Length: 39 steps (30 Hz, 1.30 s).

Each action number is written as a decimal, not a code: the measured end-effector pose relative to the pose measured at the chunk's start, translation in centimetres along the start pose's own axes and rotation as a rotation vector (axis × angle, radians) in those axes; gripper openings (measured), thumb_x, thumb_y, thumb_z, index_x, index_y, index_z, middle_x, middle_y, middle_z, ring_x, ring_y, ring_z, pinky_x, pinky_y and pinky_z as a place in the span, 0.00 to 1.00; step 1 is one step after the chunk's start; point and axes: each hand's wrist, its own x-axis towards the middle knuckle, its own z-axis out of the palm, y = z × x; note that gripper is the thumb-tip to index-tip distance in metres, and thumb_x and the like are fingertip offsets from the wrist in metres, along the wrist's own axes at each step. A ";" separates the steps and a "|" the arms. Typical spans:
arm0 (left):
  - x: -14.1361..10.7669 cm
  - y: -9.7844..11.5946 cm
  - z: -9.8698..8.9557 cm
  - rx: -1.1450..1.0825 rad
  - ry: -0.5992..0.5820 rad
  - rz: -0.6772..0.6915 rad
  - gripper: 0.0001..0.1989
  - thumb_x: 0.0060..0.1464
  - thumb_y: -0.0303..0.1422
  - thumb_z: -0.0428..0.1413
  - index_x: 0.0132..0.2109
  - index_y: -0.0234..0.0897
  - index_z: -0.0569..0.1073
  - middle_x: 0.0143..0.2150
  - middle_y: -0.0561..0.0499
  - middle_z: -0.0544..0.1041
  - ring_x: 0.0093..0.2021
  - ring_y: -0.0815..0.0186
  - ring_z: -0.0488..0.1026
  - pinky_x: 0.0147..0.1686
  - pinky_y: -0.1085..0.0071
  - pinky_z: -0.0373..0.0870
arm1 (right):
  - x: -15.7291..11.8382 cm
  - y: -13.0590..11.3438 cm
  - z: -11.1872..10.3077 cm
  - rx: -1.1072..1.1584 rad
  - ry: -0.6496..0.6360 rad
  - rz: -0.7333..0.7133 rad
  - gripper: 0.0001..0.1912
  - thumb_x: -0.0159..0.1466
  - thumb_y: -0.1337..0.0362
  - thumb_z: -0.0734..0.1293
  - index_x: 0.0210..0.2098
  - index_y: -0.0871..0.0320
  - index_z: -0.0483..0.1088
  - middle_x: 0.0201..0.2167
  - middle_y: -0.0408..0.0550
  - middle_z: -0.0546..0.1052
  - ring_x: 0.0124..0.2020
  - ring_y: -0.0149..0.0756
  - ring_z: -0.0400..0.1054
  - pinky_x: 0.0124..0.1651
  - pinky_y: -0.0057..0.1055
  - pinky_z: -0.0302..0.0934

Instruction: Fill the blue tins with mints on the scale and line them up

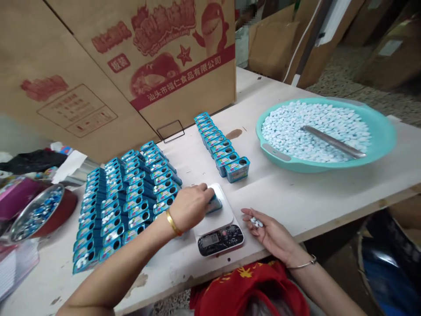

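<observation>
- My left hand point(190, 208) is over the box point(216, 204), which stands on the plate of the scale point(221, 241). The fingers are bent down at its top, but they hide the contact, so I cannot tell if they clamp it or only touch it.
- The box is on the plate and not on the table point(329, 188), so I think its weight can be read there. The display of the scale faces my side, which makes it easy to look at.
- My right hand point(274, 237) is turned palm up, with the thumb apart and the fingers loosely curved, not pressed together. Some candies point(256, 222) lie on the fingers; this hollow shape, I judge, prevents them from rolling away.
- This hand is just beside the scale, so the candies are near to the box.
- The basin point(390, 131) is on the right, full of candies, and the scoop point(333, 141) lies on them, within reach as I judge.
- Beyond the scale, the single row point(226, 151) shows round holes in its tops.
- On the left, the block of boxes point(140, 219) stands in close lines, which perhaps saves place. White candies lie on many tops.
</observation>
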 end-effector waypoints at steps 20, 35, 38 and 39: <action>-13.1 3.3 10.1 -0.788 0.271 -0.268 0.13 0.59 0.41 0.49 0.46 0.39 0.69 0.41 0.47 0.74 0.38 0.66 0.72 0.38 0.70 0.69 | -7.1 0.4 -2.0 -0.140 0.067 0.074 0.08 0.53 0.74 0.69 0.33 0.60 0.74 0.32 0.49 0.76 0.34 0.29 0.72 0.37 0.18 0.69; -13.5 3.9 15.2 -0.966 0.261 -0.301 0.11 0.59 0.38 0.48 0.44 0.38 0.69 0.40 0.47 0.74 0.39 0.65 0.72 0.30 0.74 0.68 | -4.3 -5.2 8.3 -0.854 -0.239 -0.260 0.16 0.51 0.58 0.72 0.35 0.63 0.73 0.23 0.43 0.73 0.23 0.26 0.62 0.28 0.26 0.57; -13.1 3.9 15.5 -0.971 0.279 -0.282 0.11 0.60 0.38 0.48 0.44 0.39 0.69 0.40 0.48 0.74 0.39 0.65 0.72 0.34 0.72 0.69 | -3.2 -5.5 10.4 -1.064 -0.267 -0.372 0.13 0.54 0.59 0.70 0.34 0.62 0.72 0.20 0.42 0.72 0.21 0.26 0.61 0.27 0.27 0.56; -13.0 3.8 15.6 -0.971 0.286 -0.277 0.11 0.60 0.38 0.48 0.44 0.39 0.69 0.40 0.48 0.74 0.39 0.64 0.72 0.35 0.71 0.69 | -2.8 -5.6 11.0 -1.150 -0.273 -0.405 0.11 0.55 0.61 0.69 0.34 0.62 0.72 0.19 0.42 0.71 0.21 0.27 0.61 0.27 0.27 0.56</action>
